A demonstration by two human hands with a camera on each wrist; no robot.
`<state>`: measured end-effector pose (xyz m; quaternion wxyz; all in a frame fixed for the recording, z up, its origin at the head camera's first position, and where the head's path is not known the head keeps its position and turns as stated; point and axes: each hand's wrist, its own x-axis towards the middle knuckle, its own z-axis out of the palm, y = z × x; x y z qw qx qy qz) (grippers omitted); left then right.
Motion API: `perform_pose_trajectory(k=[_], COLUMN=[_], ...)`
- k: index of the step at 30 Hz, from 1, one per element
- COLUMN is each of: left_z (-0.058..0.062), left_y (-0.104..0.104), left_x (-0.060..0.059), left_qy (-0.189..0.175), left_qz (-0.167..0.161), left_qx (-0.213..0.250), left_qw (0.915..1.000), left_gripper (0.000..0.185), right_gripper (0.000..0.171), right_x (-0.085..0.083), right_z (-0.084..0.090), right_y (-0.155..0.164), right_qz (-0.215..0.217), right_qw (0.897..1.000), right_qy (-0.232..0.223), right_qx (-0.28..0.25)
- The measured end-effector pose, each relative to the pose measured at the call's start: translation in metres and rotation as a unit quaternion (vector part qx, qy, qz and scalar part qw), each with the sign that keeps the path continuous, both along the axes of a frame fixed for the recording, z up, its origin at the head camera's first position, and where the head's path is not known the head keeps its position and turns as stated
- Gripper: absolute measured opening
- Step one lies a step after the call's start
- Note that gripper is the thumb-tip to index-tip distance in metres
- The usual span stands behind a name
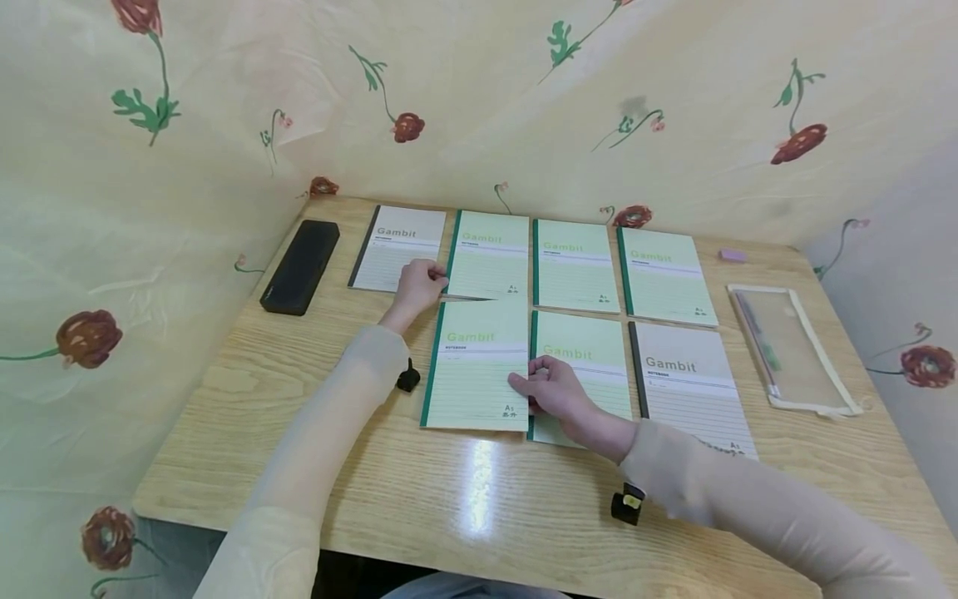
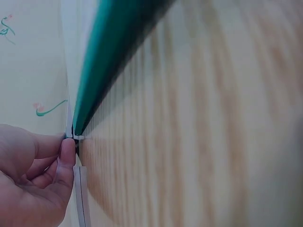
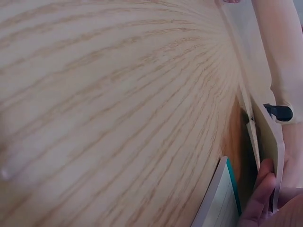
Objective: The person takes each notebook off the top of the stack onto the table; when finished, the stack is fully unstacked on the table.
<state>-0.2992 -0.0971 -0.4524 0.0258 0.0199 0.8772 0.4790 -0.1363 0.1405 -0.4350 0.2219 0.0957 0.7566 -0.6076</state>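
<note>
A green Gambit notebook (image 1: 475, 366) lies at the front left of two rows of notebooks on the wooden table (image 1: 299, 466). My left hand (image 1: 421, 283) pinches its far left corner. In the left wrist view the thumb (image 2: 66, 153) presses on the corner below the green spine (image 2: 113, 52). My right hand (image 1: 550, 389) grips the same notebook's right edge near its front corner, fingers curled over it. It covers part of the neighbouring green notebook (image 1: 587, 353). The right wrist view shows a fingertip (image 3: 260, 198) against a notebook edge.
Three green notebooks (image 1: 574, 264) and a grey one (image 1: 399, 247) form the back row; another grey one (image 1: 692, 383) lies front right. A black case (image 1: 301, 266) sits at the far left, a clear pouch (image 1: 789, 345) and a pink eraser (image 1: 733, 255) at the right. Floral cloth walls surround the table.
</note>
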Motion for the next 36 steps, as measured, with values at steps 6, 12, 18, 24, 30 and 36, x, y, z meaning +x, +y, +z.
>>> perform_pose_trajectory(k=[6, 12, 18, 24, 30, 36], left_z=[0.000, -0.001, 0.000, 0.001, 0.001, 0.001], left_y=[0.000, 0.001, 0.000, 0.000, 0.001, 0.001], left_x=[0.000, 0.000, 0.001, 0.002, 0.001, 0.001], left_qy=[0.005, 0.008, 0.011, 0.012, 0.013, 0.014], left_qz=[-0.001, 0.001, 0.001, -0.001, 0.000, 0.000], left_qx=[-0.002, -0.003, -0.014, -0.020, -0.020, -0.018], left_qw=[1.0000, 1.0000, 0.9998, 0.9997, 0.9997, 0.9997], left_gripper=[0.019, 0.018, 0.018, 0.018, 0.018, 0.018], right_gripper=[0.031, 0.034, 0.031, 0.035, 0.036, 0.036], right_x=[0.002, 0.003, 0.004, 0.003, 0.003, 0.004], right_z=[-0.001, -0.004, -0.001, 0.001, 0.000, -0.001], right_y=[-0.001, 0.002, 0.003, 0.006, 0.009, 0.011], right_qz=[0.007, 0.029, 0.048, 0.073, 0.096, 0.108], right_qw=[1.000, 0.997, 0.995, 0.994, 0.992, 0.987], right_qy=[0.016, 0.035, 0.033, 0.035, 0.041, 0.066], right_qx=[0.026, 0.055, 0.077, 0.078, 0.076, 0.098])
